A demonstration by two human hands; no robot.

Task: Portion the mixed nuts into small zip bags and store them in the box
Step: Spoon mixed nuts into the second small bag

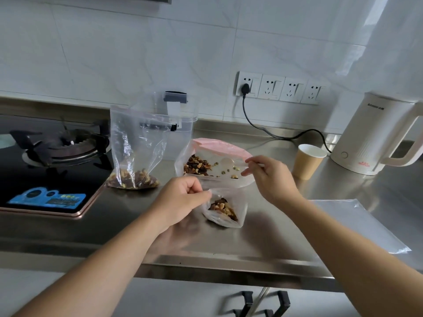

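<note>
Sealing pending: left hand (183, 197) and right hand (267, 177) pinch the second zip bag (225, 208); beyond them, first bag (135, 156) unboxed, nuts (198, 167) remaining.

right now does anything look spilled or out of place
Nothing looks spilled. Both hands, left hand and right hand, pinch the top edge of a small zip bag of nuts. Another filled bag stands upright beside the stove.

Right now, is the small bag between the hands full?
No. The small bag holds nuts only in its bottom corner; the upper part is clear.
</note>
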